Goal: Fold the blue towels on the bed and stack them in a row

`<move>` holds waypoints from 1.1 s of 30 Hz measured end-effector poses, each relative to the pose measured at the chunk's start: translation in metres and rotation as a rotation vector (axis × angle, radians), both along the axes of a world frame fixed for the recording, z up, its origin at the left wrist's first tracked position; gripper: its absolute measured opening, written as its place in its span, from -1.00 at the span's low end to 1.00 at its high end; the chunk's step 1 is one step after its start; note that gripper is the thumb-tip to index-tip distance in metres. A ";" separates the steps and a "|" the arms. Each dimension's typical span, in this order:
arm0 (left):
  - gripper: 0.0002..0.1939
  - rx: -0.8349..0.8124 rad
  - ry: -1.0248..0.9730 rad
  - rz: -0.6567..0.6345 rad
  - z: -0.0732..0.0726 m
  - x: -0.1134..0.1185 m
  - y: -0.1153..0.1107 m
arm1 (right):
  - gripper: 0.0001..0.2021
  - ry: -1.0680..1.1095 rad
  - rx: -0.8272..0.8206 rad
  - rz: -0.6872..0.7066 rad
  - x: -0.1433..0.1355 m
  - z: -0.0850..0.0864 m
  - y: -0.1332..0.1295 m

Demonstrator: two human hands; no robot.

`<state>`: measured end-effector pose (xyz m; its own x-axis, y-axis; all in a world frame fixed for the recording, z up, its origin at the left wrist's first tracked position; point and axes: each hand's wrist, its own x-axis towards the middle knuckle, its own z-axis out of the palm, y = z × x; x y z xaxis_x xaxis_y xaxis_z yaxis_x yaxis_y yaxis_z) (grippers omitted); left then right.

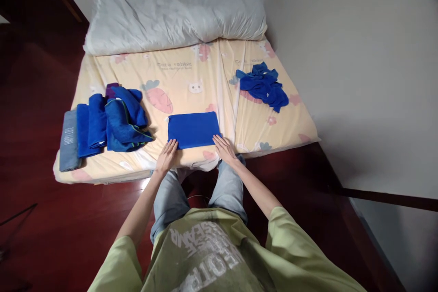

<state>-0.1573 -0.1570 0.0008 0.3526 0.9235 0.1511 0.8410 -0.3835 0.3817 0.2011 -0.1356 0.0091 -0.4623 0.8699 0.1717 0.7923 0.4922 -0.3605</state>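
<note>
A blue towel (193,130), folded into a flat rectangle with a small white tag at its far left corner, lies near the front edge of the bed. My left hand (167,154) rests on its near left corner, fingers stretched out. On the near right corner lies my right hand (224,148), its fingers also extended. The thumbs are hard to make out. To the left, folded blue towels (97,121) sit in a row beside a grey towel (71,141) with lettering. A looser blue towel with green edging (125,125) leans against them.
Crumpled blue cloths (263,86) lie on the right of the bed. A pale quilt (178,9) is heaped across the back of the patterned sheet (185,86). A wall (359,68) stands to the right, and dark red floor (85,223) surrounds the bed's front.
</note>
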 end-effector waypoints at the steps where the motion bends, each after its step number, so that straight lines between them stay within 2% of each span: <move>1: -0.42 -0.007 0.018 0.019 -0.002 0.001 0.001 | -0.43 -0.019 0.001 -0.025 -0.001 -0.004 0.002; 6: -0.38 -0.041 0.048 0.061 -0.003 0.004 0.012 | -0.39 -0.053 0.012 -0.099 -0.007 -0.018 0.014; 11: -0.39 -0.057 0.004 0.045 0.001 -0.001 0.018 | -0.38 -0.030 -0.011 -0.115 -0.008 -0.014 0.020; 13: -0.39 -0.055 -0.025 0.026 0.003 -0.006 0.009 | -0.38 -0.011 -0.015 -0.083 -0.003 -0.011 0.012; 17: -0.40 -0.078 -0.100 -0.030 0.001 -0.019 -0.026 | -0.37 0.009 -0.041 0.006 0.011 -0.009 -0.021; 21: -0.44 -0.122 -0.234 -0.028 -0.003 -0.028 -0.046 | -0.39 0.063 -0.048 0.013 0.017 -0.011 -0.040; 24: -0.48 -0.169 -0.366 0.031 0.000 -0.031 -0.041 | -0.46 0.165 -0.074 -0.013 0.016 -0.007 -0.031; 28: -0.51 -0.250 -0.467 0.208 0.009 -0.030 -0.027 | -0.59 0.377 -0.170 -0.092 0.016 0.001 -0.011; 31: -0.48 -0.274 -0.547 0.350 0.013 -0.025 -0.019 | -0.69 0.525 -0.238 -0.198 0.015 0.004 0.001; 33: -0.46 -0.281 -0.602 0.410 0.013 -0.022 -0.013 | -0.68 0.608 -0.290 -0.283 0.013 0.003 0.008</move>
<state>-0.1792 -0.1702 0.0142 -0.0938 0.9943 -0.0510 0.5121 0.0921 0.8540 0.2144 -0.1271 0.0124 -0.1097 0.9914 0.0708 0.4930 0.1161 -0.8622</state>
